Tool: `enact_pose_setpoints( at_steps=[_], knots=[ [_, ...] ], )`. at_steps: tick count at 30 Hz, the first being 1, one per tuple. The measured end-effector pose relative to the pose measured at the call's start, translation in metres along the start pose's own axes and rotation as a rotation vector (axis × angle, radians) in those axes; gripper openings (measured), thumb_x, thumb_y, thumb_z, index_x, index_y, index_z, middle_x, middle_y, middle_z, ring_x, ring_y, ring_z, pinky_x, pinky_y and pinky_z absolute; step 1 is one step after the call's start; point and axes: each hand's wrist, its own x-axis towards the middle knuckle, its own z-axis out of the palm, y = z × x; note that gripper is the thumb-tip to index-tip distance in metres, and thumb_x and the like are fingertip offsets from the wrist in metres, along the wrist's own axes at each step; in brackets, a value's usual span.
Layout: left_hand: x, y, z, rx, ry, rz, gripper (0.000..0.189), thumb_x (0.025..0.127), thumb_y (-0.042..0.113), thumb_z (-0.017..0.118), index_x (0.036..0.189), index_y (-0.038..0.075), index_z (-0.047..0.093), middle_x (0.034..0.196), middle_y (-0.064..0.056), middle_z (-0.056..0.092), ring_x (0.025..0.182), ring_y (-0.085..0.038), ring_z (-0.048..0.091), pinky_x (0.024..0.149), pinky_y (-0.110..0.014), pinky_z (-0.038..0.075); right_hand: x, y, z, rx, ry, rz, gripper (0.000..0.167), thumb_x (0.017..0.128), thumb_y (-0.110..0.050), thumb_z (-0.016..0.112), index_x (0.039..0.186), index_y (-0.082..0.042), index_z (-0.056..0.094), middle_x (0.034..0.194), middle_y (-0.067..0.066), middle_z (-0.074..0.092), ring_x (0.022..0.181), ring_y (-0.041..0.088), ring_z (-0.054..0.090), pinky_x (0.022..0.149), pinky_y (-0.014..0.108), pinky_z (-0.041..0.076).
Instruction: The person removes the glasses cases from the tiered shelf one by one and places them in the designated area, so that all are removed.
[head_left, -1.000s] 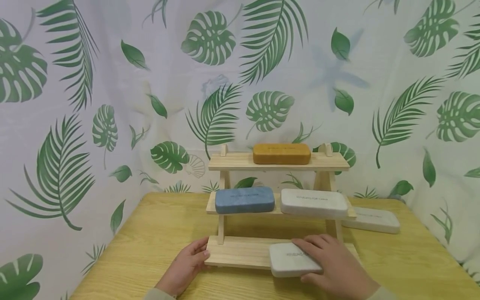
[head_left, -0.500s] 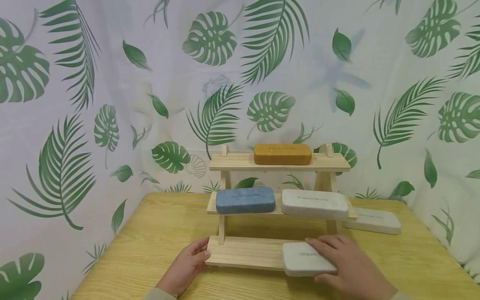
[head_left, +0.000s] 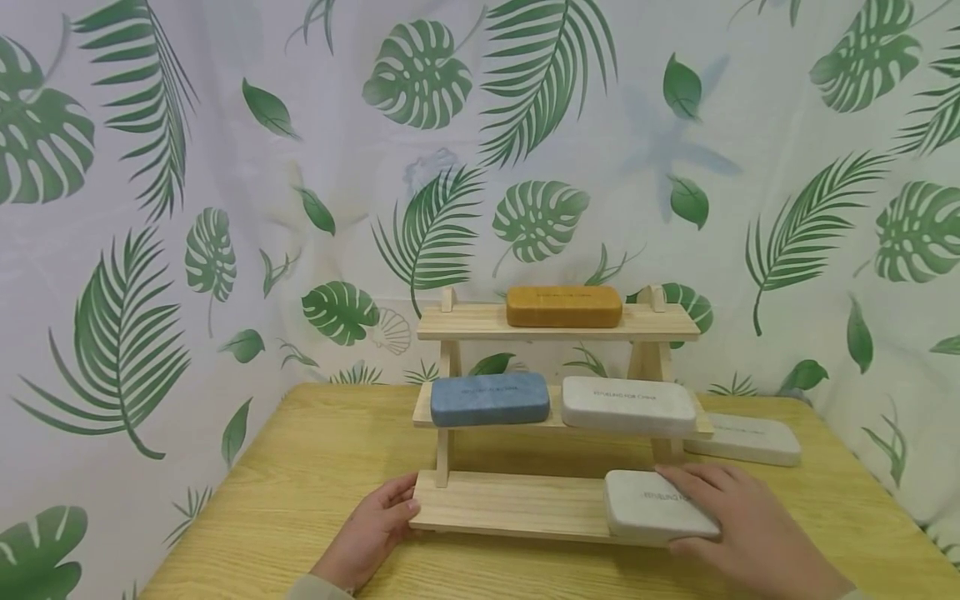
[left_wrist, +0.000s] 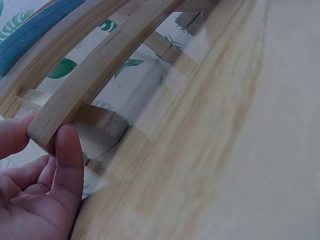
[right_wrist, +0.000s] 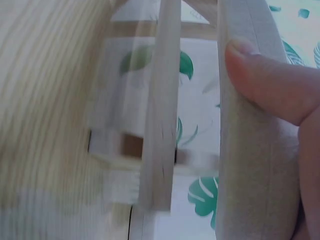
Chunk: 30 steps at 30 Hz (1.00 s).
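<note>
My right hand [head_left: 757, 529] grips a white glasses case [head_left: 652, 508] with dark lettering, over the right end of the bottom tier. In the right wrist view the thumb presses on the case [right_wrist: 255, 165], and a gap shows between it and the board [right_wrist: 162, 115]. My left hand [head_left: 375, 527] pinches the left end of the bottom board of a three-tier wooden stand [head_left: 517, 504]. Seen from the left wrist, thumb and finger [left_wrist: 70, 155] are on either side of the board's end [left_wrist: 55, 117].
A blue glasses case [head_left: 489, 400] and another white one [head_left: 628, 405] lie on the middle tier. On the top tier is an orange case [head_left: 564, 307]. A further white case [head_left: 746, 440] lies on the wooden table [head_left: 322, 442], behind the stand's right side. Leaf-printed cloth [head_left: 300, 167] hangs behind.
My right hand has carried the white glasses case rightward along the bottom tier, and slightly up at the end. The left hand has stayed on the board's left end.
</note>
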Motion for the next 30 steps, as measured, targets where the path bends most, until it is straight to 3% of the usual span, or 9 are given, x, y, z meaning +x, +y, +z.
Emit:
enact_pose_setpoints(
  at_steps=[15,23,30],
  knots=[
    [0.000,0.000,0.001,-0.009,0.003,0.008,0.068,0.105,0.019,0.057,0.155,-0.010,0.022,0.144,-0.023,0.047,0.120,-0.025,0.056,0.093,-0.036,0.051,-0.027,0.049,-0.014,-0.069,0.015,0.031,0.082,0.075,-0.065,0.079,0.142,-0.023,0.059,0.125,0.003,0.063,0.109,0.034,0.058,0.081,0.059,0.050],
    [0.000,0.000,0.000,-0.003,0.001,-0.002,0.070,0.105,0.022,0.057,0.156,-0.010,0.020,0.147,-0.024,0.044,0.123,-0.026,0.055,0.095,-0.037,0.051,-0.037,0.072,-0.023,-0.063,0.017,0.112,0.086,0.072,-0.053,0.087,0.144,-0.019,0.055,0.131,0.015,0.057,0.107,0.041,0.054,0.077,0.061,0.048],
    [0.001,0.000,0.001,-0.004,0.013,-0.006,0.068,0.105,0.020,0.057,0.156,-0.010,0.022,0.145,-0.023,0.047,0.121,-0.025,0.056,0.095,-0.036,0.051,-0.042,0.092,-0.025,-0.087,0.023,0.164,0.088,0.070,-0.049,0.090,0.143,-0.015,0.055,0.126,0.022,0.058,0.106,0.045,0.053,0.081,0.063,0.043]
  ],
)
